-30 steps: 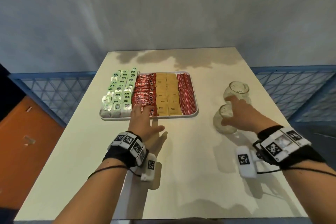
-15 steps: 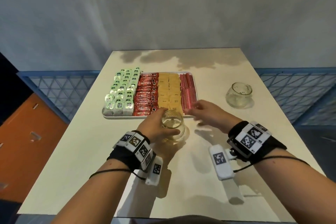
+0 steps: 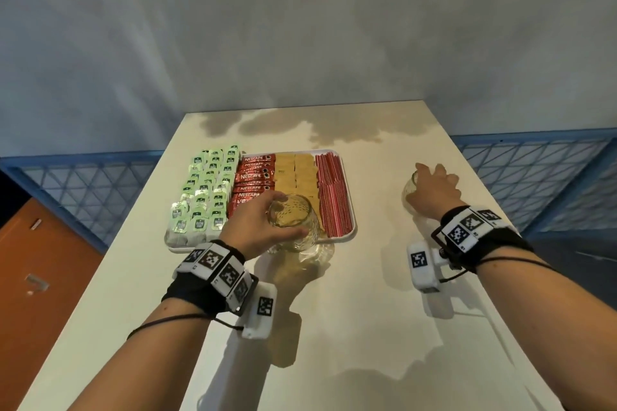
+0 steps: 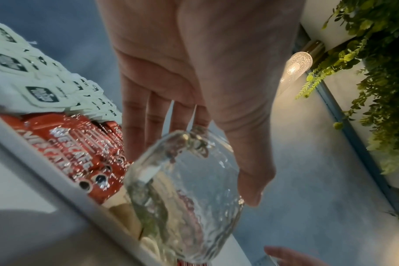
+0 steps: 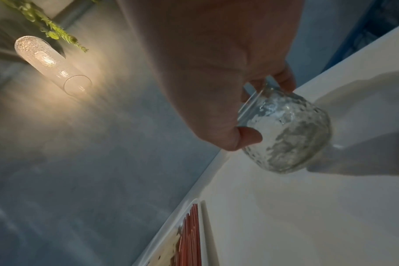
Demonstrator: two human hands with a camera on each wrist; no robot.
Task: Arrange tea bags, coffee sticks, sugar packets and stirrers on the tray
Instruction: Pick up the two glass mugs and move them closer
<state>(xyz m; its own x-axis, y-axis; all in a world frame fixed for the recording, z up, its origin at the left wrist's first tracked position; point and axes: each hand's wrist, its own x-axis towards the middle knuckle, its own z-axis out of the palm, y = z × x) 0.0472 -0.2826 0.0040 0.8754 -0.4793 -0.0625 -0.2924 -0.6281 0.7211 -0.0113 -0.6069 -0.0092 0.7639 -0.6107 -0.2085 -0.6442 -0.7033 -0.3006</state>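
Note:
A white tray [image 3: 354, 230] holds rows of green-and-white tea bags [image 3: 203, 197], red coffee sticks [image 3: 253, 177], tan sugar packets [image 3: 297, 173] and red stirrers [image 3: 334, 197]. My left hand [image 3: 267, 227] grips a clear glass jar [image 3: 297, 223] by its rim, lifted at the tray's front edge. In the left wrist view the jar [image 4: 185, 198] hangs tilted beside the coffee sticks [image 4: 73, 144] and tea bags [image 4: 41, 93]. My right hand [image 3: 430, 190] is on a second glass jar [image 3: 409, 193] standing on the table right of the tray. Thumb and fingers grip this second jar [image 5: 289, 136] at its neck.
The white table [image 3: 334, 327] stands against a grey wall, with blue mesh railings [image 3: 534, 170] on both sides and an orange cabinet [image 3: 33, 277] at the left. A lit wall lamp [image 5: 50, 63] and green foliage [image 4: 380, 72] hang above.
The nearer jar passed from my right hand to my left, which now lifts it at the tray's front edge. My right hand moved back right onto the second jar.

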